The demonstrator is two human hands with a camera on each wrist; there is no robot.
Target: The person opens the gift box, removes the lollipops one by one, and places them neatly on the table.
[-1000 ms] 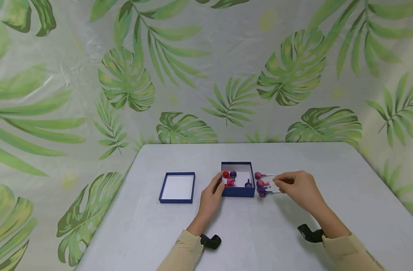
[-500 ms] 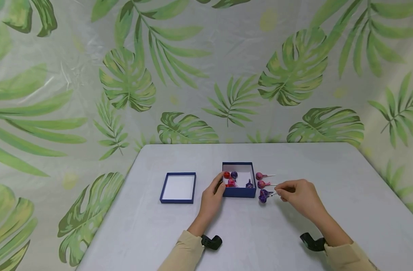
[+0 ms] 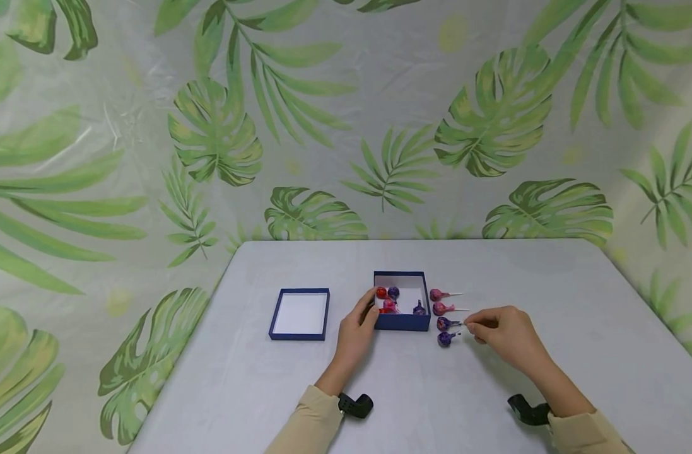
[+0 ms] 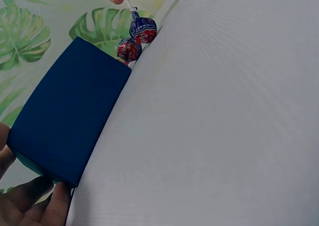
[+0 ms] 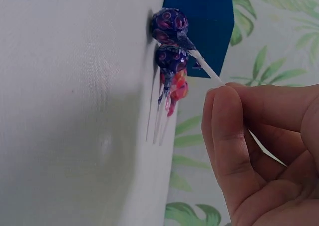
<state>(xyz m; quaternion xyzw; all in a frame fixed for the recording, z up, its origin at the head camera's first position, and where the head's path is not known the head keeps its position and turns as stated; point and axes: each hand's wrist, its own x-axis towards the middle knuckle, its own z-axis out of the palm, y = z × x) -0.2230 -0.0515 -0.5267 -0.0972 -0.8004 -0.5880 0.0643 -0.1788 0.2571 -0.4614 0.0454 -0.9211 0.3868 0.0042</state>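
A dark blue open box (image 3: 401, 323) (image 4: 70, 116) (image 5: 204, 21) holds several red, pink and purple lollipops (image 3: 390, 300). My left hand (image 3: 358, 321) (image 4: 30, 203) grips its front left corner. Right of the box lie two pink lollipops (image 3: 438, 302) and a purple one (image 3: 443, 324) (image 5: 171, 59), sticks pointing right. My right hand (image 3: 472, 326) (image 5: 219, 94) pinches the white stick of another purple lollipop (image 3: 445, 339) (image 5: 169, 24) (image 4: 143, 29), the one nearest me, with its head at the table by the box's front right corner.
The box's blue lid (image 3: 299, 314) lies upside down, white inside up, to the left of the box. All of it rests on a pale grey table (image 3: 414, 391), with a leaf-print backdrop (image 3: 346, 126) close behind and at both sides.
My right hand has drawn the purple lollipop toward me, out of the cluster beside the box. The left hand and the box have stayed put.
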